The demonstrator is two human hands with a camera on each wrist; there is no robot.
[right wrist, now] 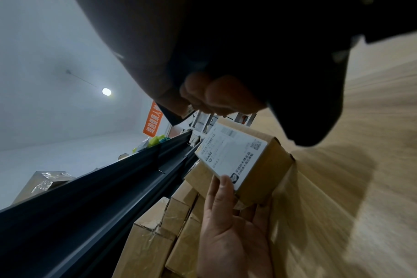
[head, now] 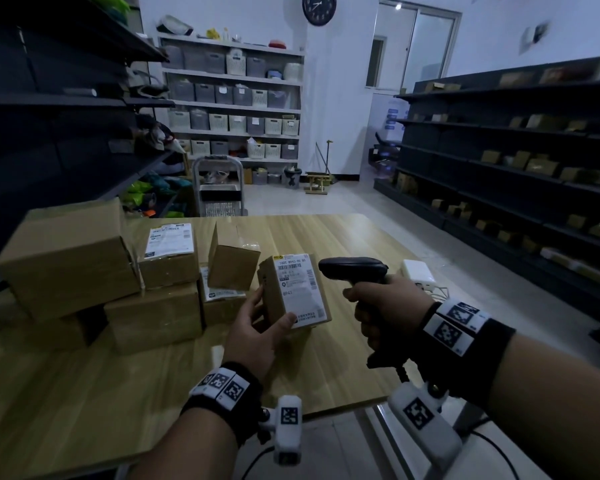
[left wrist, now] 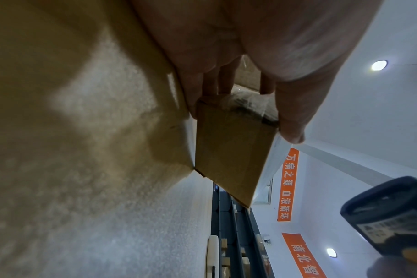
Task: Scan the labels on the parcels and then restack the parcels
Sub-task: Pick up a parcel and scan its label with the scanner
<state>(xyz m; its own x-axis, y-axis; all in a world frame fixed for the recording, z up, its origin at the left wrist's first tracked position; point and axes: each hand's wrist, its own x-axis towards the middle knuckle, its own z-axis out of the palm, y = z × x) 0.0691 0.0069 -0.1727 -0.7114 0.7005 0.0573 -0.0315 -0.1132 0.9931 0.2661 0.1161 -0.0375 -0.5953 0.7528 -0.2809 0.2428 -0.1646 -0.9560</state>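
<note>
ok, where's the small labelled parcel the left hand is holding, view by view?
Head: small parcel at centre, label up, beside the scanner.
Left wrist: centre, its plain side below the fingers.
Right wrist: centre right, label facing the camera.
Shared landmark: the left hand's thumb on the label's corner.

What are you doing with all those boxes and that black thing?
A person is scanning parcels. Their left hand holds a small parcel tilted up over the wooden table, with its white label facing the black scanner. The right hand grips the scanner's handle and aims it at that label. More cardboard parcels sit stacked at the table's left side.
</note>
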